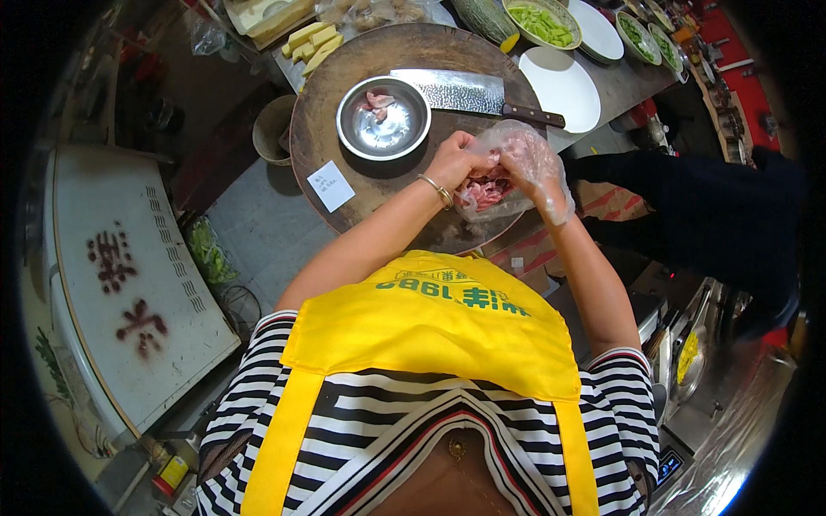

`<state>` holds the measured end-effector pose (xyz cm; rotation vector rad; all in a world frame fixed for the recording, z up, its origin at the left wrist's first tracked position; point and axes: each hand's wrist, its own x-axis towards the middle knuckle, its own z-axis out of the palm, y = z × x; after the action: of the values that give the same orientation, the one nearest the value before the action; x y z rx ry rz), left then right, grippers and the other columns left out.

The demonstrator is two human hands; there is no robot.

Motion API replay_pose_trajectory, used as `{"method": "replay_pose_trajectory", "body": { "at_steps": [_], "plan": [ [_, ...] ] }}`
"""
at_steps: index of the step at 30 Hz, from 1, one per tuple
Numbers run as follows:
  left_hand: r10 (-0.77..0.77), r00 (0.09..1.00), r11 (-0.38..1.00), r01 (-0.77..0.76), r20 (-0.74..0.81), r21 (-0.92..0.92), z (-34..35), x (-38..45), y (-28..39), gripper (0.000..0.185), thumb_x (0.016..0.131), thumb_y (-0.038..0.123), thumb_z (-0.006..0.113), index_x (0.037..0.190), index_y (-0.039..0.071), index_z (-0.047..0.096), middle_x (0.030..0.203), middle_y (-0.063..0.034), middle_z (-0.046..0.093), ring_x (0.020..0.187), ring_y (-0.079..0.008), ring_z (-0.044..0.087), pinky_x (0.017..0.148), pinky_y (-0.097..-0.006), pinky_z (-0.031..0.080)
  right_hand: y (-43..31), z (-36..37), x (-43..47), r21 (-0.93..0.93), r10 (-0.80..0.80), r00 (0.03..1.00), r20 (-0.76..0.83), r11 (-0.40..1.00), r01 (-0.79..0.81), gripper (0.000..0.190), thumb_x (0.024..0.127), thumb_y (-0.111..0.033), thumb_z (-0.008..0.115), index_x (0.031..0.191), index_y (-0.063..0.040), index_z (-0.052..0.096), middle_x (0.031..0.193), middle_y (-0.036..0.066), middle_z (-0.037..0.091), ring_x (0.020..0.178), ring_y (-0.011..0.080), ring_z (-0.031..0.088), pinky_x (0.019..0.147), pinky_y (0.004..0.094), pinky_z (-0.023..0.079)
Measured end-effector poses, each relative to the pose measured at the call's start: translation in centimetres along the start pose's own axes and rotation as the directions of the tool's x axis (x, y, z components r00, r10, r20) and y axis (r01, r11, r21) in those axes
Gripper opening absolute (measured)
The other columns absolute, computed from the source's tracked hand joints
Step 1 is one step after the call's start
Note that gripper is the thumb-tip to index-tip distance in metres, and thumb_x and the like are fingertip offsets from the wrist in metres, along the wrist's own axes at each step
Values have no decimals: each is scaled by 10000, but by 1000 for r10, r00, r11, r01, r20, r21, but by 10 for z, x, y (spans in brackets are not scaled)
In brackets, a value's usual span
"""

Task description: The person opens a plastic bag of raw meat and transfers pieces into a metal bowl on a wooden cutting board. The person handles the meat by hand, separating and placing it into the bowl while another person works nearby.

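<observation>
A clear plastic bag of sliced raw meat [485, 192] lies at the near right part of a round wooden chopping block [387, 193]. My left hand [459, 158] grips the bag's edge at its opening. My right hand [526, 161] is inside clear plastic, with its fingers at the meat close to my left hand. Left of my hands, a steel bowl [385, 119] holds a few pieces of meat. Beyond them a cleaver [458, 90] lies flat, its wooden handle to the right. A small paper note [330, 186] bearing writing lies near the block's left edge.
Behind the block are cut yellowish sticks [313, 45], a green gourd [481, 22] and a bowl of cut green vegetables [542, 24]. An empty white plate [560, 89] touches the block's right side. A person in dark clothes [703, 213] stands at the right. A bucket [274, 129] stands left, below.
</observation>
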<state>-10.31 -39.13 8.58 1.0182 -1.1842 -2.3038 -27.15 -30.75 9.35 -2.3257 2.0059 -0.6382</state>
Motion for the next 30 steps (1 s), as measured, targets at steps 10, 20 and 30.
{"method": "replay_pose_trajectory", "body": {
  "at_steps": [10,20,30],
  "plan": [
    [148,987,989,-146,-60,26,7,4,-5,352,656,-73,680,946,23,504,804,-49,584,714,-118,562,648,-275,482,-5,-25,17,604,558,517,649,35,-796,277,892,-273,520,1017,-42,608,905,77,630,814,164,608,692,283,541],
    [79,981,997,-79,-176,5,-6,30,-10,90,840,24,548,920,-6,578,784,-38,587,659,-99,534,604,-247,463,6,-25,18,655,300,915,270,639,-403,387,856,-288,562,1153,-45,507,987,124,578,880,219,588,700,332,503],
    [85,980,995,-94,-177,-42,-12,27,-18,112,836,-14,521,935,-7,571,817,-53,589,725,-111,553,654,-269,471,-17,-21,33,273,-181,967,177,953,128,587,654,-115,769,1174,-84,500,1077,151,566,1026,382,518,898,429,416]
  ]
}}
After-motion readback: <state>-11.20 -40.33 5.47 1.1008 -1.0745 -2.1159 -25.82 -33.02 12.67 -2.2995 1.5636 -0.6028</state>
